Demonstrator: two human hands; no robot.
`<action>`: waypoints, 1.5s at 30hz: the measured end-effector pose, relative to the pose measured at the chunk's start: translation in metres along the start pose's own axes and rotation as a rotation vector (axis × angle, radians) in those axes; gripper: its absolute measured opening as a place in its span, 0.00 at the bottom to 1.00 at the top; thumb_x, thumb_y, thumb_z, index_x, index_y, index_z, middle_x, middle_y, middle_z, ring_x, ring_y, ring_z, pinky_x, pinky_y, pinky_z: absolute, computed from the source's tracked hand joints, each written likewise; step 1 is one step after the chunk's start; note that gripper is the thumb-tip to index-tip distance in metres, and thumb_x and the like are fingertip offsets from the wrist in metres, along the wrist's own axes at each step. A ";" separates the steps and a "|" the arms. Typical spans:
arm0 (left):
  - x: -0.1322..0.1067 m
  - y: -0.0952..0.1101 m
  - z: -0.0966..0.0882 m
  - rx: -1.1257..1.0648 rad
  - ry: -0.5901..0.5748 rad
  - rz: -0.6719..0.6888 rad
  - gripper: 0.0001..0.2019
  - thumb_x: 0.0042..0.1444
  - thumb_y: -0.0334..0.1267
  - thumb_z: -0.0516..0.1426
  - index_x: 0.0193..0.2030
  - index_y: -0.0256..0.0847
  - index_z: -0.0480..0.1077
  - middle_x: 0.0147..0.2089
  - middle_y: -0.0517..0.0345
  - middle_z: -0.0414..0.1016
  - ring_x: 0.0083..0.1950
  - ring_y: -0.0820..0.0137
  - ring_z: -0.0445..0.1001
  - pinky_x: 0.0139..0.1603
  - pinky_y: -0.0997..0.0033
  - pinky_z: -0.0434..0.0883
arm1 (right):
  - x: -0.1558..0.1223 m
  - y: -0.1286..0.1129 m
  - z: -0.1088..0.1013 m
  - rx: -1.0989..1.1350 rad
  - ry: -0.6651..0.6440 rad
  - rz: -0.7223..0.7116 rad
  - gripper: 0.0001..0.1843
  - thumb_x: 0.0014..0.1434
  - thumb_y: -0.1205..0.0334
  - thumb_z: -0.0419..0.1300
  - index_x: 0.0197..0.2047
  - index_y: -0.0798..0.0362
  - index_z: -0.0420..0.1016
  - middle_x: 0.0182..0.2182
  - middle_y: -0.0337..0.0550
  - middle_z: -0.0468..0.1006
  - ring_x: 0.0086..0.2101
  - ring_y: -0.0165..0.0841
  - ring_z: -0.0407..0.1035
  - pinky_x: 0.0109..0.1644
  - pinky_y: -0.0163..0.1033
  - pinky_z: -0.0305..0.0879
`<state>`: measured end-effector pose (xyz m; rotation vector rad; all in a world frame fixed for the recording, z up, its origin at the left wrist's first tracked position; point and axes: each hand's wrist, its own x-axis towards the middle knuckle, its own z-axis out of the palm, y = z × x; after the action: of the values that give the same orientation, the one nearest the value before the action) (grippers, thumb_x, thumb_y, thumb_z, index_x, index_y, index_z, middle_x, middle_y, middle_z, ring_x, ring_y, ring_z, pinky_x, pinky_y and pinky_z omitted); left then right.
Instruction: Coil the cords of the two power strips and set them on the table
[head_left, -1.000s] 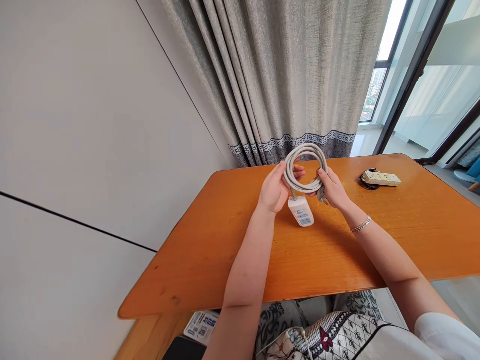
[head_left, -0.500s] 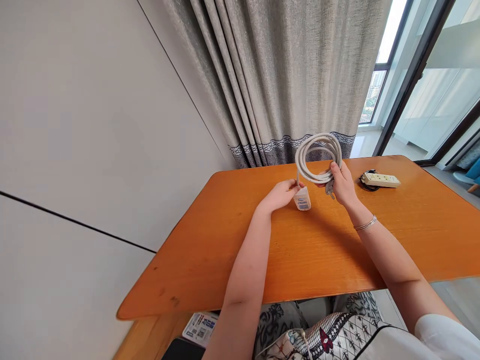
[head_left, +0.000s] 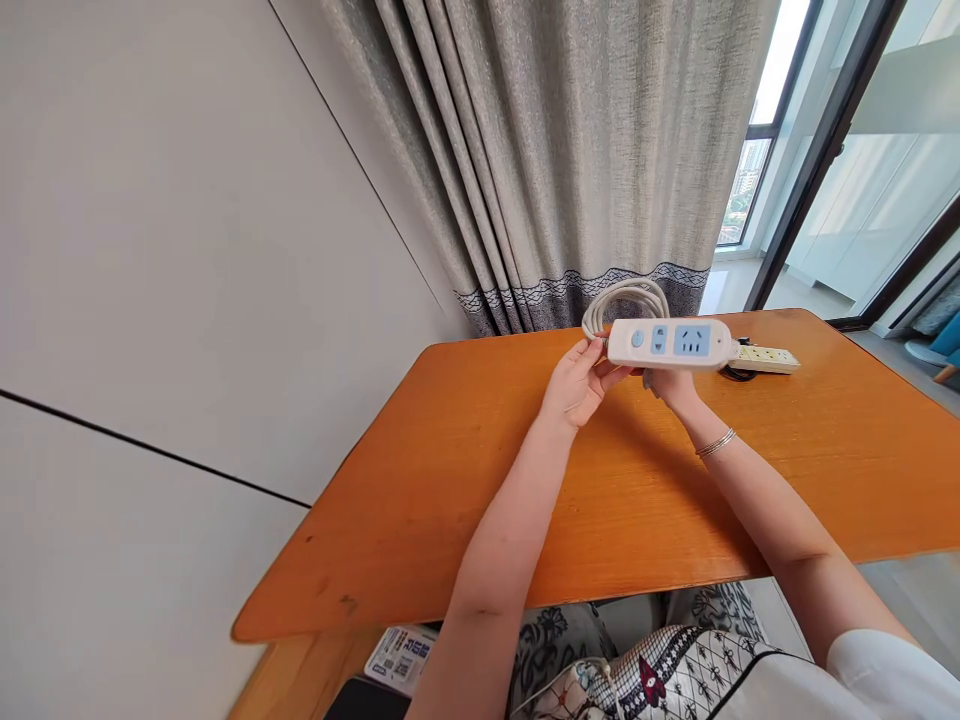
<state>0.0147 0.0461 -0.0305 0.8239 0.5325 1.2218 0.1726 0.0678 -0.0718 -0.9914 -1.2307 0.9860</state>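
A white power strip (head_left: 671, 344) with light-blue socket panels lies level in the air above the wooden table (head_left: 450, 500), its sockets facing me. My left hand (head_left: 579, 382) grips its left end, where the cord enters. Behind the strip rises its coiled white cord (head_left: 626, 295). My right hand (head_left: 673, 388) is closed around the lower part of the coil, its fingers mostly hidden by the strip. The grey plug (head_left: 649, 382) hangs beside that hand.
A second, cream power strip (head_left: 769, 359) with a black cord rests at the table's back right. A grey curtain (head_left: 585, 150) hangs behind the table, and a white wall (head_left: 187, 250) stands on the left. Below the front edge is a printed box (head_left: 400, 657).
My left hand has raised the power strip and swung it sideways to the right, in front of the coil. The coil and my right hand have shifted slightly left and the coil sits lower.
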 end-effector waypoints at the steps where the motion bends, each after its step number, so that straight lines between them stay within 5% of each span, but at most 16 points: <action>1: 0.002 -0.006 0.002 -0.004 0.043 0.044 0.06 0.56 0.35 0.64 0.39 0.38 0.74 0.35 0.59 0.80 0.33 0.75 0.78 0.35 0.77 0.75 | 0.000 0.000 0.002 0.005 0.017 0.015 0.20 0.53 0.40 0.62 0.36 0.48 0.67 0.20 0.39 0.72 0.22 0.35 0.66 0.27 0.42 0.66; 4: 0.009 -0.017 0.000 0.143 0.124 0.137 0.08 0.55 0.39 0.64 0.38 0.38 0.73 0.32 0.60 0.78 0.31 0.76 0.76 0.35 0.77 0.74 | -0.003 -0.003 0.006 -0.029 0.052 0.085 0.16 0.54 0.45 0.61 0.35 0.49 0.70 0.23 0.43 0.78 0.22 0.33 0.70 0.26 0.39 0.68; 8: 0.017 -0.014 -0.019 0.667 0.168 0.178 0.17 0.54 0.49 0.64 0.27 0.38 0.68 0.22 0.61 0.70 0.25 0.75 0.70 0.29 0.75 0.69 | -0.003 -0.011 0.000 -0.080 0.002 0.213 0.15 0.58 0.51 0.57 0.40 0.53 0.74 0.25 0.47 0.82 0.22 0.33 0.74 0.27 0.36 0.72; 11: 0.022 -0.006 -0.036 0.954 0.288 0.358 0.20 0.45 0.48 0.70 0.30 0.39 0.66 0.28 0.61 0.70 0.32 0.73 0.72 0.34 0.73 0.70 | -0.004 -0.016 -0.004 -0.093 -0.022 0.260 0.15 0.61 0.57 0.54 0.45 0.56 0.75 0.26 0.47 0.83 0.22 0.33 0.75 0.27 0.34 0.73; 13: 0.024 -0.001 -0.046 0.908 0.262 0.416 0.27 0.39 0.46 0.72 0.41 0.41 0.66 0.43 0.56 0.74 0.44 0.69 0.76 0.43 0.71 0.72 | -0.006 -0.020 -0.005 -0.099 -0.035 0.300 0.14 0.63 0.61 0.52 0.47 0.56 0.76 0.25 0.46 0.83 0.22 0.32 0.75 0.27 0.34 0.74; 15: 0.026 0.001 -0.054 0.759 0.076 0.334 0.37 0.38 0.46 0.73 0.54 0.44 0.62 0.55 0.49 0.71 0.52 0.65 0.75 0.49 0.66 0.73 | -0.009 -0.024 -0.004 -0.109 -0.081 0.347 0.14 0.65 0.63 0.51 0.45 0.56 0.77 0.23 0.45 0.82 0.21 0.32 0.75 0.27 0.34 0.74; 17: 0.028 0.002 -0.058 0.630 -0.138 0.208 0.44 0.39 0.49 0.73 0.60 0.46 0.58 0.58 0.46 0.70 0.54 0.62 0.75 0.51 0.61 0.74 | -0.012 -0.028 -0.004 -0.116 -0.155 0.380 0.14 0.66 0.63 0.50 0.43 0.55 0.78 0.20 0.44 0.80 0.20 0.31 0.74 0.26 0.33 0.74; 19: 0.029 -0.001 -0.059 0.566 -0.231 0.163 0.45 0.38 0.51 0.73 0.61 0.45 0.58 0.53 0.48 0.73 0.50 0.62 0.76 0.50 0.61 0.74 | -0.013 -0.030 -0.003 -0.119 -0.195 0.404 0.15 0.68 0.64 0.49 0.42 0.55 0.77 0.18 0.43 0.79 0.19 0.30 0.74 0.25 0.31 0.73; 27: 0.037 -0.023 -0.047 0.589 -0.053 0.421 0.41 0.43 0.56 0.70 0.61 0.45 0.61 0.38 0.61 0.65 0.38 0.71 0.68 0.43 0.67 0.74 | -0.008 -0.030 -0.010 -0.054 -0.196 0.361 0.09 0.61 0.60 0.60 0.42 0.56 0.75 0.19 0.39 0.76 0.18 0.26 0.68 0.20 0.28 0.65; 33: 0.035 -0.024 -0.044 0.648 0.003 0.492 0.38 0.45 0.52 0.70 0.61 0.46 0.62 0.37 0.61 0.65 0.38 0.70 0.70 0.43 0.68 0.72 | -0.008 -0.031 -0.027 0.117 -0.389 0.286 0.31 0.37 0.47 0.76 0.39 0.57 0.74 0.21 0.40 0.76 0.22 0.27 0.68 0.21 0.30 0.61; 37: 0.029 -0.018 -0.039 0.534 0.052 0.401 0.43 0.44 0.42 0.72 0.65 0.47 0.58 0.37 0.63 0.66 0.37 0.73 0.72 0.44 0.69 0.73 | -0.006 -0.028 -0.022 0.147 -0.313 0.282 0.35 0.43 0.31 0.68 0.38 0.55 0.71 0.17 0.37 0.72 0.18 0.26 0.63 0.19 0.31 0.55; 41: 0.022 -0.003 -0.035 0.339 0.103 0.162 0.43 0.46 0.38 0.70 0.67 0.44 0.54 0.35 0.66 0.71 0.32 0.76 0.74 0.40 0.72 0.73 | -0.005 -0.026 -0.019 0.099 -0.312 0.261 0.31 0.45 0.33 0.67 0.36 0.53 0.69 0.15 0.34 0.67 0.17 0.26 0.60 0.18 0.30 0.53; 45: 0.019 0.011 -0.035 0.262 0.108 0.013 0.21 0.51 0.51 0.66 0.42 0.37 0.69 0.27 0.64 0.70 0.25 0.77 0.69 0.29 0.75 0.71 | -0.005 -0.025 -0.022 0.000 -0.363 0.277 0.26 0.48 0.38 0.66 0.34 0.53 0.69 0.15 0.35 0.68 0.16 0.26 0.59 0.17 0.30 0.52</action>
<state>-0.0128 0.0753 -0.0422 0.9867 0.7884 1.2291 0.1959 0.0547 -0.0507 -1.0302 -1.4116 1.4300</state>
